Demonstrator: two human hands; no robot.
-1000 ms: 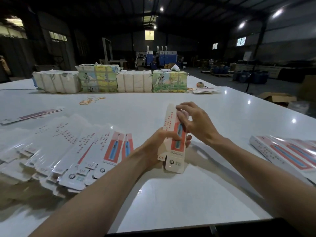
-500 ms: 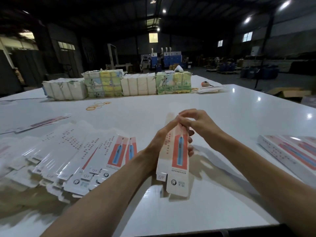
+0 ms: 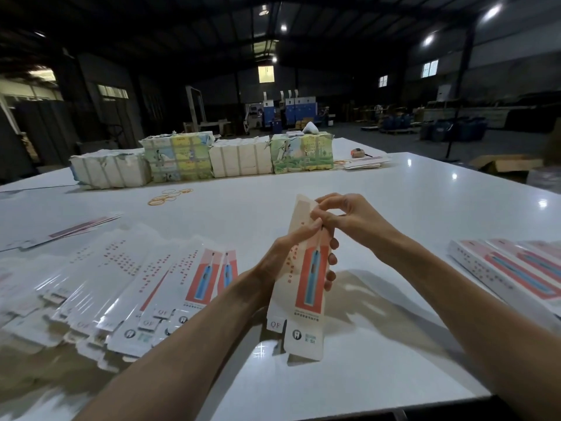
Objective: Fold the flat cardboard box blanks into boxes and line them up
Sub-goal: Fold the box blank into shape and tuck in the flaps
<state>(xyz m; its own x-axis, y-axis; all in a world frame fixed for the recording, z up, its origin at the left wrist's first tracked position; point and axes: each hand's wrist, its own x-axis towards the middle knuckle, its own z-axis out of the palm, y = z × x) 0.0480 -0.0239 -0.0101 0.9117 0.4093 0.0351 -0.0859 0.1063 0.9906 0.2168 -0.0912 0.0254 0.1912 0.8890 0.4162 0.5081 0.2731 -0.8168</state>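
I hold one long white and red box blank (image 3: 306, 278) upright over the middle of the white table (image 3: 394, 208). It shows a blue toothbrush print, and its lower flaps hang open near the tabletop. My left hand (image 3: 282, 253) grips its middle from the left, fingers wrapped behind it. My right hand (image 3: 343, 217) pinches the blank's top end with curled fingers. A fanned pile of flat blanks (image 3: 127, 281) lies to the left. Folded boxes (image 3: 510, 268) lie side by side at the right edge.
Wrapped bundles of printed stock (image 3: 206, 159) stand in a row at the far side. Yellow rubber bands (image 3: 168, 196) lie in front of them. A few loose blanks (image 3: 60, 232) rest at far left, and a tape measure (image 3: 356, 153) beside papers at the back right.
The blank has opened from nearly flat into a tube shape and sunk toward the table. My right hand has shifted from its upper side to its top end.
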